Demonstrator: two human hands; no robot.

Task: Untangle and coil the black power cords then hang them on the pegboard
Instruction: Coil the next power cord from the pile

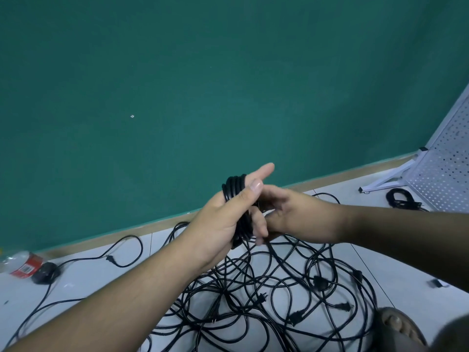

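Pale tiled floor (88, 275), seen from above, meeting a plain teal wall (177, 85) along a wooden baseboard (355, 171). At the right edge, a white pegboard (446, 168) leaning back on a white stand, with 1 small coiled cord (402, 200) on the tiles just beside its foot. At far left, a plastic bottle (24, 265) with a red label lying on its side, touching a dark rounded object (47, 273). At lower right, a sandalled foot (398, 326).

Below the hands, a wide tangle of black cords (266, 295) spread over the floor, looping and crossing, several plugs showing among the loops. Off to the left, a single cord trailing away toward the bottle.

Raised above the tangle, at the middle of the view, a tight coil (234, 191) of about 5 black turns wound round the left hand (228, 219). Passes through the gap between thumb and forefinger and down across the palm. Thumb laid straight over the turns, pinning them; forefinger pointing up and away, the other fingers angled downward, spread apart from it.

Right hand (297, 214) reaching in from the right, touching the left palm. Fingers bent inward and bunched together at the coil, tips blurred and partly hidden; cannot tell whether pinching a strand. From under both hands, 1 loose strand (276, 255) dropping into the tangle.
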